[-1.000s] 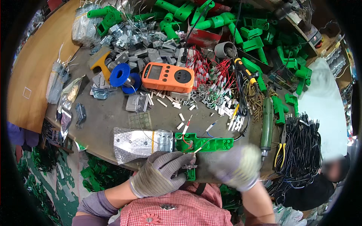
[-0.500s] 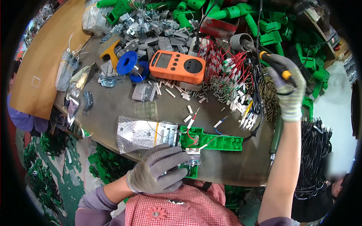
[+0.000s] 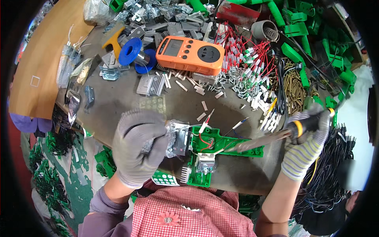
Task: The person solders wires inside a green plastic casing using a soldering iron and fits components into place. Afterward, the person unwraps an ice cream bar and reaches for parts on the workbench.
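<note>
My gloved right hand point(image 3: 304, 146) grips a soldering iron point(image 3: 312, 123) by its black and yellow handle. Its blurred metal tip points left, over a green plastic housing point(image 3: 252, 152). Red and dark wires run inside the housing, and a small white switch-like block point(image 3: 205, 158) sits in its lower arm. My gloved left hand point(image 3: 140, 146) is raised left of the housing with curled fingers; what they hold, if anything, is hidden. Behind it lies a metal plate in bubble wrap point(image 3: 177, 138), partly covered by the hand.
An orange meter point(image 3: 191, 54) and a blue spool of solder wire point(image 3: 141, 59) stand beyond the housing. A coiled iron holder point(image 3: 264, 31), red-wired parts point(image 3: 248, 61), metal pieces point(image 3: 173, 27) and brass screws point(image 3: 296, 87) crowd the back. Black cables point(image 3: 327, 173) hang at right.
My right hand has brought the soldering iron down and left from near its holder to the housing. My left hand has left the housing, moving left and up with fingers curling.
</note>
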`<state>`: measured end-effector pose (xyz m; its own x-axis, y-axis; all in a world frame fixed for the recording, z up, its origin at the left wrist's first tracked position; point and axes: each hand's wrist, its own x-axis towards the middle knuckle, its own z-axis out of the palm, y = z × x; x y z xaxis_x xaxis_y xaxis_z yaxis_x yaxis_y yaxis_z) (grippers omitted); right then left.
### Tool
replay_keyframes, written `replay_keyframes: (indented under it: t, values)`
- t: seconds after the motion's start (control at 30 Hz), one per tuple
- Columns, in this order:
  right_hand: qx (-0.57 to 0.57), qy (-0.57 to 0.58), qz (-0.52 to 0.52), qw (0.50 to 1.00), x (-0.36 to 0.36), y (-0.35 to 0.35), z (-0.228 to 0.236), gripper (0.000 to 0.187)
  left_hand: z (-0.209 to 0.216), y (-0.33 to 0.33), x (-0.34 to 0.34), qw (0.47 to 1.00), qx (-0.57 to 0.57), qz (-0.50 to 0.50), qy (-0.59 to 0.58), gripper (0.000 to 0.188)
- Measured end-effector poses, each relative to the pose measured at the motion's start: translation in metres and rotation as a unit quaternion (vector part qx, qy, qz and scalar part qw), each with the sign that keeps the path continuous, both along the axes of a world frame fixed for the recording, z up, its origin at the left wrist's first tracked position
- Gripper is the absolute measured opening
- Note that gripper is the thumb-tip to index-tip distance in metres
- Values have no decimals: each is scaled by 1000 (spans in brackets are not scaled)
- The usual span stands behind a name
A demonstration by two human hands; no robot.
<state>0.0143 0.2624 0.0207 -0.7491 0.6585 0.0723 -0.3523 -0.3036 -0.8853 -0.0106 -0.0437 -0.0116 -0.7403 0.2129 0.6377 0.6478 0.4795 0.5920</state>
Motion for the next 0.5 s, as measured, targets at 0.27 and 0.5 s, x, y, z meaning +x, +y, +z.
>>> replay_keyframes:
  t: [0.27, 0.5]
  values:
    - [-21, -58, 115, 991, -4, 0, -29, 39, 8, -1, 14, 997, -61, -5, 35, 29]
    - [-58, -79, 15, 995, -10, -28, -21, 38, 0, -5, 17, 992, 94, 85, -21, 13]
